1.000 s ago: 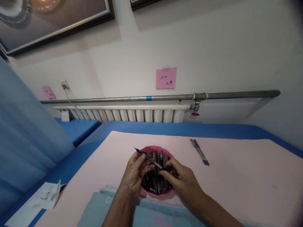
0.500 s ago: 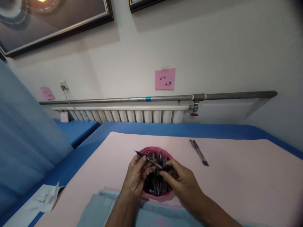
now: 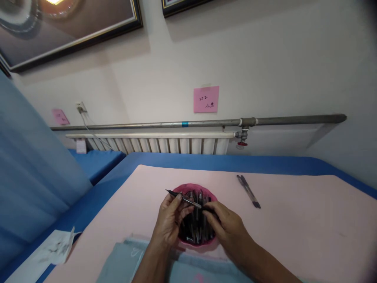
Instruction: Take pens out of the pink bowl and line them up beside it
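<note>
1 head-worn camera looks forward and down, above the bowl [image 3: 209,193].

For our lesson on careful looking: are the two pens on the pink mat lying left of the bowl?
No, the two pens lie on the pink mat to the right of the bowl.

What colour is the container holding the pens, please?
The container is deep pink, shown best in the head view.

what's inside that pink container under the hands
Black and clear pen-like pieces lie inside the pink container. The left hand, right hand and pen between them cover part of it; whatever lies beneath the top pieces cannot be seen.
</note>
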### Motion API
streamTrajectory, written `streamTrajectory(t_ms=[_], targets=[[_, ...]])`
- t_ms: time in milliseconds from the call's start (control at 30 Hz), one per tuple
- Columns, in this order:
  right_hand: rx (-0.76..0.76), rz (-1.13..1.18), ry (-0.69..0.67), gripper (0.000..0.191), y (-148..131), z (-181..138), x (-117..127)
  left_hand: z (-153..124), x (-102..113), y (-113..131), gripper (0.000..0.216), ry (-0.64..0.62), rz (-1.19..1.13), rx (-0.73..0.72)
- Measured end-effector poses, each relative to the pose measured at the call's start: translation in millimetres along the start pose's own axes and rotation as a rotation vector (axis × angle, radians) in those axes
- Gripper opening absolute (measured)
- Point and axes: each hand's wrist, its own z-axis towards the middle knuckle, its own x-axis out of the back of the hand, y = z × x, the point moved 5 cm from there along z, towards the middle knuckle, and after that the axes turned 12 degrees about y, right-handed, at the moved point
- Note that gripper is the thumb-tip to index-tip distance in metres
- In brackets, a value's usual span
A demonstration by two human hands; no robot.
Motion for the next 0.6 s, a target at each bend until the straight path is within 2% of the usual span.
streamTrajectory(t_ms=[233,400,467,600], targets=[[0.013,-0.069,-0.028,0.018,4.9,1.7,-3.1,-0.6,0.4,-3.5,0.026,0.056,-0.023,-0.025],[-0.174,0.006,-0.125,0.029,11.5,3.3,-7.3,-2.6,-2.2,-3.0,0.023,0.004,-0.005,-0.031],[-0.227,0.041,-0.14,0.024,11.4,4.4,-6.6,-3.0,-3.1,-2.7,0.024,-0.001,0.001,-0.028],[-0.115,-0.064,-0.126,0.012,4.4,6.2,-1.4,-3.0,-3.3,-2.8,0.027,0.024,0.004,-0.017]])
